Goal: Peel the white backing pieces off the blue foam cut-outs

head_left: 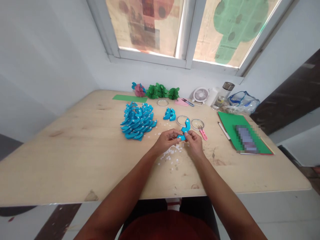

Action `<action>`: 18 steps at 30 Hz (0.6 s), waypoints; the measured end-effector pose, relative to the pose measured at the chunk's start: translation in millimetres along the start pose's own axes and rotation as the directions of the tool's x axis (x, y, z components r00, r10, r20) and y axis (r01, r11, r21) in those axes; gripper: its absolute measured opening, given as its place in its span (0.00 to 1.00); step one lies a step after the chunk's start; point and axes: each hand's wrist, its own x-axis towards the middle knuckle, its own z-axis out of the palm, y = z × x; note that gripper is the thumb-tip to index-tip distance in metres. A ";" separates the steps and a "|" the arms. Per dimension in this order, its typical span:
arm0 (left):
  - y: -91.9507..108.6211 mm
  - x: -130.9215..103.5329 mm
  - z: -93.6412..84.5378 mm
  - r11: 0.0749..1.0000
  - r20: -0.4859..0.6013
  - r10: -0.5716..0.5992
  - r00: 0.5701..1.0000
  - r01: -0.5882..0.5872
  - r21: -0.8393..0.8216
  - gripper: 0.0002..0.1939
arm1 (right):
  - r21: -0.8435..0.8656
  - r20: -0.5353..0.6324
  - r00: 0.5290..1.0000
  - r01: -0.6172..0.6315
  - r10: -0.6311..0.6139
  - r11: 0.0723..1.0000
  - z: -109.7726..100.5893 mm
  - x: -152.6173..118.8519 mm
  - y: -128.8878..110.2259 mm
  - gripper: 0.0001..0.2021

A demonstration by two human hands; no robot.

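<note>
Between my two hands is a curved blue paper piece [186,127] with small white squares on it. My left hand [168,140] pinches its lower left end. Close beside it, my right hand [194,141] grips the lower right part with thumb and finger. Small white paper bits [171,153] lie scattered on the table below the hands. A large heap of similar blue paper pieces [137,121] sits to the left, and a smaller blue stack [170,114] stands beyond the hands. Just past the held piece lies a roll of tape [180,120].
A second tape roll [197,124] and pink-handled scissors [203,134] lie right of the hands. Green paper shapes [161,90] line the wall beside a pink one [139,90]. A small fan [200,95], glass bottle [222,96] and green folder [226,121] occupy the right side.
</note>
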 end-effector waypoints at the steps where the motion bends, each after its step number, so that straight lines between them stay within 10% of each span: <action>1: -0.5 0.3 -0.6 1.000 0.009 -0.008 1.000 0.008 -0.018 0.12 | 0.003 0.000 1.000 0.003 -0.003 1.000 -0.1 -0.2 -0.3 0.12; 18: 0.4 1.4 0.6 0.997 -0.097 -0.045 0.994 0.039 -0.068 0.09 | -0.122 -0.054 0.993 0.102 -0.109 0.987 -0.3 -1.5 -0.2 0.12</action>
